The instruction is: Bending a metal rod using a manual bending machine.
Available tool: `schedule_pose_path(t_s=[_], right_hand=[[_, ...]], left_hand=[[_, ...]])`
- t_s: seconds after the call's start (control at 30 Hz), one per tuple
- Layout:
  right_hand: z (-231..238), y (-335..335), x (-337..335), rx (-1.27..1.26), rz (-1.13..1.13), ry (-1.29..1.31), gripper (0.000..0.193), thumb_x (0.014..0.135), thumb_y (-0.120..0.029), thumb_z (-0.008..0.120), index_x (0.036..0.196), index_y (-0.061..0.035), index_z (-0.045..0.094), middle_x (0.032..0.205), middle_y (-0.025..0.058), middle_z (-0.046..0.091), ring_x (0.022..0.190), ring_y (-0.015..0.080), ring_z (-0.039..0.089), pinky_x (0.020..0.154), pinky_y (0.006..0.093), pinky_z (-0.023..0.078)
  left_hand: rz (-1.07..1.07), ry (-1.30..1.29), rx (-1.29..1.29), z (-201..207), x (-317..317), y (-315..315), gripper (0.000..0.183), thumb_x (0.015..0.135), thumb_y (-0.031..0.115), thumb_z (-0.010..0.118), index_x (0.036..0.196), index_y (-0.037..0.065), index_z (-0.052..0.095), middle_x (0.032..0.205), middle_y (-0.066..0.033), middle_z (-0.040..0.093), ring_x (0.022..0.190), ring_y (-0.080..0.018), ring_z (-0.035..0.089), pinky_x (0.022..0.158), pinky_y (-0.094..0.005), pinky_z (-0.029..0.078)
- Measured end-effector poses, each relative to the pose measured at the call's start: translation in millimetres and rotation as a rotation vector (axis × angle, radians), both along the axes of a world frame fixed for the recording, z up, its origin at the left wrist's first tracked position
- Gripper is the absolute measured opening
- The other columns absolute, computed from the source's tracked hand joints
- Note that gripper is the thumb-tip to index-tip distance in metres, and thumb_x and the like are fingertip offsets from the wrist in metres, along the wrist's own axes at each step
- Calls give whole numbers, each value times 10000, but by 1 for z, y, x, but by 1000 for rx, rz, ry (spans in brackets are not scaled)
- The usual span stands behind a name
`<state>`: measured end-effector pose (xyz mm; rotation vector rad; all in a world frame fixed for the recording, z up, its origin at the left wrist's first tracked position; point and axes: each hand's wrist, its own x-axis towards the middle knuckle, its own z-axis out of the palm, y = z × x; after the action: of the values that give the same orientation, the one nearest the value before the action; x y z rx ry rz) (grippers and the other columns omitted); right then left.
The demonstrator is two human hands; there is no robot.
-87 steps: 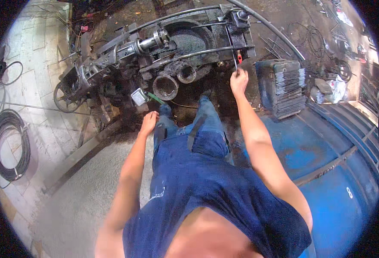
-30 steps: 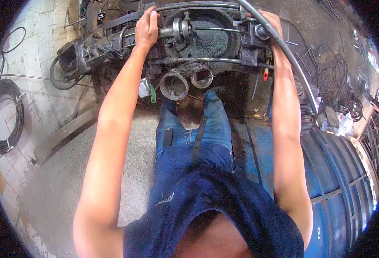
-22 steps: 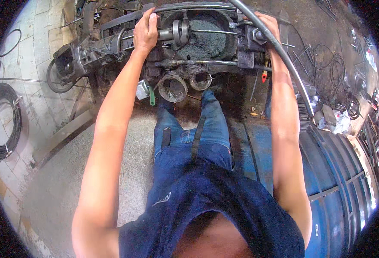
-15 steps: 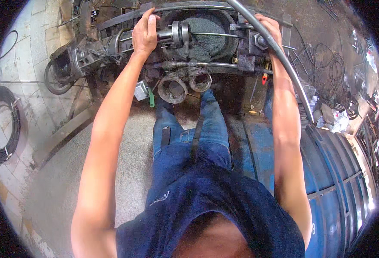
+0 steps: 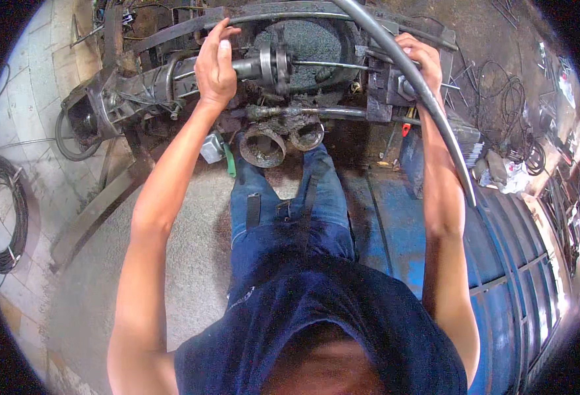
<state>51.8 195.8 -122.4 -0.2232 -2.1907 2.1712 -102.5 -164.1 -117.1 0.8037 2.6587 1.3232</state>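
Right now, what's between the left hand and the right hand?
Head view, left to right: from the left hand, a flange, then a thin rod seen across a round pan, then a metal block by the right hand.

A dark coil [image 5: 20, 214] lies on pale tiles [image 5: 46, 105], a ribbed blue surface [image 5: 500, 313] at right.

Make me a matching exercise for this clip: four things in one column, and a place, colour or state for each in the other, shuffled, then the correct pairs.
Things
1. Left hand
2. Right hand
3. Black cable coil
4. Short tube-like piece beside the pale box

Descriptions
A. Green
B. Crossed in this view by the long curved bar
C. On the pale tiled floor
D. Left of the round metal flange, thumb and fingers apart

Pairs: 1-D, 2-B, 3-C, 4-A
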Motion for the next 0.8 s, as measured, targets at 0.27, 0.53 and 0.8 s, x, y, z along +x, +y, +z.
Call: schedule_pose_path(t_s=[0.27,0.53,0.8], right_hand=[[2,0,-1,-29,-9,-20,375,789,-188,506,879,123,695,918,209,690,911,276,616,861,330,438],[3,-1,-2,-1,17,33,374,796,-183,501,884,126,693,924,216,691,914,280,621,870,334,441],[-5,1,0,-21,-29,7,373,800,-181,505,874,138,682,926,231,688,910,296,622,881,343,442]], left_hand=[[-4,19,-42,0,-1,-1,419,988,221,365,1318,22,531,1132,-113,695,1044,-245,637,934,-330,447],[-12,-8,-57,3,0,2,412,999,223,364,1322,27,530,1141,-115,690,1053,-241,629,956,-329,438],[0,-44,-65,6,0,1,390,975,204,416,1309,41,536,1157,-101,672,1110,-297,607,976,-372,446]])
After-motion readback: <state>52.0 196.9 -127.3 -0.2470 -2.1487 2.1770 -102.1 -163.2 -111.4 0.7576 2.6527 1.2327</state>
